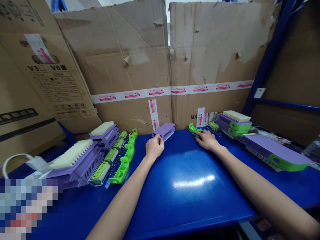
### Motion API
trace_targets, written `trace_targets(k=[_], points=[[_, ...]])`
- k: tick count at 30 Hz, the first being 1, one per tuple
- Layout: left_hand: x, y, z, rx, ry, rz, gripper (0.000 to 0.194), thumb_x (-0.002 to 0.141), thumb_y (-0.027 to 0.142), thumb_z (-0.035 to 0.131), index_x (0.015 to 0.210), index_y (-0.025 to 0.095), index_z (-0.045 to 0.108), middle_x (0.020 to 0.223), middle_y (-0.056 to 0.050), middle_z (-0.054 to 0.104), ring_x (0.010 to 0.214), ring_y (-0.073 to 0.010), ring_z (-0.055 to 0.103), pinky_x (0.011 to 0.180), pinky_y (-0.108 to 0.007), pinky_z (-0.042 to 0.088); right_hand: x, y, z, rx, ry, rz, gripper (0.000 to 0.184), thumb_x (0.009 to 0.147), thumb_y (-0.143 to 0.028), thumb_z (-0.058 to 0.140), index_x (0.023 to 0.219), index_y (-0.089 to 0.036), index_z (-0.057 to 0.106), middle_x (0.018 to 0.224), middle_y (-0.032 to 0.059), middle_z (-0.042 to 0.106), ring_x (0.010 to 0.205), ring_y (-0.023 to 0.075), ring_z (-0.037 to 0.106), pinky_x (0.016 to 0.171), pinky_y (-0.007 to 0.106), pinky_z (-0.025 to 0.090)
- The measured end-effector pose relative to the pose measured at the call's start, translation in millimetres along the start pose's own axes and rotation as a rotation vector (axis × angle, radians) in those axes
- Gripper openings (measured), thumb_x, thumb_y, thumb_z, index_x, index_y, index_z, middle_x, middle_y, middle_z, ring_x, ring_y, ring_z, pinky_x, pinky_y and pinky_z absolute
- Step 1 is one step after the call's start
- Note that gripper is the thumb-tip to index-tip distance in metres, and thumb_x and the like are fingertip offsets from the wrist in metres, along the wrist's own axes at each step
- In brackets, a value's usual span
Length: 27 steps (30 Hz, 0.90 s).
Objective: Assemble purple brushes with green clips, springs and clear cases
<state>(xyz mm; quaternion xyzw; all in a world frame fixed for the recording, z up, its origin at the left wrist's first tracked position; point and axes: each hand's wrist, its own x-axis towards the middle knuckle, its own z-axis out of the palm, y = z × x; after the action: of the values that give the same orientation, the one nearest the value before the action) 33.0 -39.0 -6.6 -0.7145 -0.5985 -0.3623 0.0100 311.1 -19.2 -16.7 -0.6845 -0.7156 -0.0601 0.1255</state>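
My left hand (154, 146) is closed around the near end of a purple brush block (165, 130) that lies on the blue table (180, 180) near the cardboard wall. My right hand (207, 140) rests on the table with its fingers on a green clip piece (194, 128); how firmly it grips is hard to see. Both forearms reach forward over the middle of the table.
Purple brushes with white bristles (75, 160) and a row of green-handled parts (120, 156) lie at the left. More purple and green pieces (235, 123) and a long stack (272, 150) lie at the right. Cardboard boxes (140, 66) wall the back; a blue rack post (270, 56) stands right.
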Motion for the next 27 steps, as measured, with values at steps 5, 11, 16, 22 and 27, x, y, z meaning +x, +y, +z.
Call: trace_targets(k=[5, 11, 16, 22, 27], points=[[7.3, -7.6, -1.3, -0.198, 0.113, -0.195, 0.014, 0.079, 0.028, 0.048, 0.067, 0.023, 0.053, 0.061, 0.001, 0.059, 0.06, -0.0152, 0.054, 0.055, -0.024, 0.029, 0.2, 0.4, 0.2, 0.003, -0.004, 0.001, 0.048, 0.09, -0.04, 0.036, 0.135, -0.029, 0.046, 0.117, 0.0134, 0.052, 0.111, 0.0307, 0.045, 0.088, 0.041, 0.037], [11.5, -16.3, -3.7, -0.419, 0.285, -0.335, 0.017, 0.078, 0.025, 0.042, 0.061, 0.022, 0.043, 0.055, 0.003, 0.051, 0.06, -0.014, 0.05, 0.057, -0.023, 0.033, -1.0, -1.3, -2.8, 0.007, -0.015, 0.004, 0.048, 0.089, -0.038, 0.037, 0.136, -0.028, 0.045, 0.117, 0.0137, 0.052, 0.111, 0.0296, 0.045, 0.087, 0.039, 0.037], [14.0, -21.4, 0.6, -0.493, 0.308, -0.359, 0.018, 0.08, 0.028, 0.042, 0.062, 0.022, 0.042, 0.058, 0.003, 0.051, 0.057, -0.0132, 0.049, 0.056, -0.023, 0.033, -1.1, -1.4, -3.0, 0.004, -0.023, 0.012, 0.048, 0.09, -0.039, 0.036, 0.136, -0.028, 0.045, 0.117, 0.0141, 0.052, 0.111, 0.0296, 0.045, 0.087, 0.039, 0.037], [13.6, -18.0, 0.0, -0.481, 0.283, -0.364, 0.021, 0.083, 0.036, 0.046, 0.067, 0.022, 0.046, 0.059, 0.002, 0.055, 0.056, -0.0133, 0.052, 0.056, -0.023, 0.034, -0.2, -0.5, -1.8, -0.005, -0.024, 0.009, 0.048, 0.09, -0.038, 0.037, 0.136, -0.028, 0.044, 0.119, 0.0135, 0.052, 0.111, 0.0291, 0.045, 0.087, 0.039, 0.037], [12.3, -19.4, 0.5, -0.461, 0.266, -0.35, 0.024, 0.083, 0.039, 0.05, 0.067, 0.022, 0.046, 0.056, 0.004, 0.051, 0.054, -0.013, 0.051, 0.055, -0.022, 0.034, -0.7, -0.8, -2.6, -0.002, -0.025, 0.008, 0.048, 0.09, -0.038, 0.036, 0.136, -0.028, 0.045, 0.118, 0.0136, 0.052, 0.111, 0.0293, 0.045, 0.088, 0.039, 0.037]])
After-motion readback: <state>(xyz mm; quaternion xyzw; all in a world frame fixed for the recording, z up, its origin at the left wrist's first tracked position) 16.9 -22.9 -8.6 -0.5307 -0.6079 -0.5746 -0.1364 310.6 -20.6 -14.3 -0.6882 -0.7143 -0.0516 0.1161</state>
